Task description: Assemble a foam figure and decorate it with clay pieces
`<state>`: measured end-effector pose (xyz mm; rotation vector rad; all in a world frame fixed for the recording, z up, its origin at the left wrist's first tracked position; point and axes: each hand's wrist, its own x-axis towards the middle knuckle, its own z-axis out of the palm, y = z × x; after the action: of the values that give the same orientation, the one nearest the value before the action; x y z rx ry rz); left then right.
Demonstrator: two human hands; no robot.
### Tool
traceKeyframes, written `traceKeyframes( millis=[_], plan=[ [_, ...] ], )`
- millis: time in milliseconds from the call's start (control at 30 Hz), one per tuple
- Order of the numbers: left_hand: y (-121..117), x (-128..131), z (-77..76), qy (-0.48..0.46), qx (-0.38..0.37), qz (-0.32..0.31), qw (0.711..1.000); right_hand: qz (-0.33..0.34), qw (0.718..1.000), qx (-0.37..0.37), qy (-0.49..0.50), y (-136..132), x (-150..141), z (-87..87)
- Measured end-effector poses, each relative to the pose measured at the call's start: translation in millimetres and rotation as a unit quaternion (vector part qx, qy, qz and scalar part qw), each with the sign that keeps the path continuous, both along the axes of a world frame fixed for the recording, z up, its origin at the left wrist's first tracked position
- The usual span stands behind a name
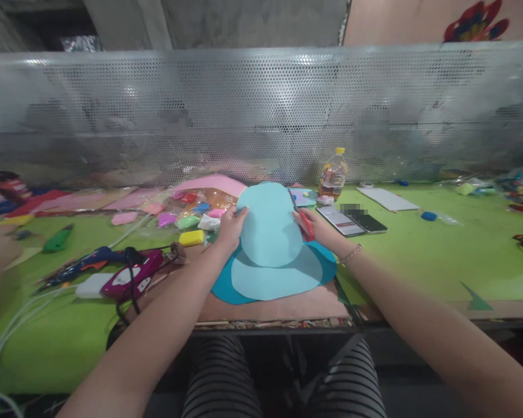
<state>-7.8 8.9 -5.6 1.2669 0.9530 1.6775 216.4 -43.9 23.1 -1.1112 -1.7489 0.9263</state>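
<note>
A rounded light-blue paper cutout (pixel 270 223) is raised before me in the head view. My left hand (pixel 232 227) pinches its left edge between thumb and fingers. At the opposite edge, my right hand (pixel 316 227) is closed around red-handled scissors (pixel 305 225), whose blades point up along the paper's rim. Beneath lies another light-blue paper piece (pixel 276 281), wide and curved, on top of a darker teal paper shape (pixel 230 295). The raised cutout hides part of both.
A purple power strip (pixel 133 276) with cables and a blue glue gun (pixel 87 264) lie left. Colourful clay packets (pixel 196 215) sit behind them. A bottle (pixel 333 174) and a phone (pixel 340 220) are right of centre. At far left, another person's hand (pixel 0 249) shows blurred.
</note>
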Motion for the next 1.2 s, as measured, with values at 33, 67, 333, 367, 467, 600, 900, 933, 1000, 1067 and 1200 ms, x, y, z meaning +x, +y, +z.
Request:
traceKeyframes(
  millis=[33,67,333,367,467,600,900,933,1000,1067,1200],
  plan=[
    [0,0,0.2,-0.004,0.0,-0.005,1.0,-0.005,1.0,-0.01,0.003,0,0,0.3],
    [-1,0,0.5,-0.008,0.0,-0.008,1.0,-0.012,1.0,-0.02,0.003,1,0,0.6],
    [-2,-1,1.6,-0.021,0.0,-0.024,0.999,-0.015,0.999,-0.028,0.015,3,7,-1.0],
    [-1,-1,1.1,-0.018,0.002,-0.022,1.0,-0.006,0.999,-0.034,0.016,4,7,-2.5],
    [0,-2,-0.7,0.003,0.003,-0.009,1.0,0.0,0.999,-0.041,0.01,7,7,-6.6],
    [0,-2,-1.8,0.01,0.003,-0.011,1.0,-0.004,1.0,-0.023,0.003,8,6,-8.5],
    [3,-2,-0.2,-0.037,0.004,-0.005,0.999,-0.002,0.998,-0.059,-0.036,-9,-1,3.7],
    [3,-3,-0.1,-0.037,0.003,-0.002,0.999,0.001,0.998,-0.058,-0.038,-11,-1,4.4],
    [3,-3,0.2,-0.036,0.002,-0.002,0.999,0.004,0.998,-0.053,-0.036,-11,-2,4.5],
    [2,-2,0.4,-0.036,0.0,-0.003,0.999,0.003,0.998,-0.049,-0.038,-10,-2,3.4],
    [1,-2,1.5,-0.042,-0.006,-0.006,0.999,0.002,0.999,-0.03,-0.042,-8,-1,0.8]
  ],
)
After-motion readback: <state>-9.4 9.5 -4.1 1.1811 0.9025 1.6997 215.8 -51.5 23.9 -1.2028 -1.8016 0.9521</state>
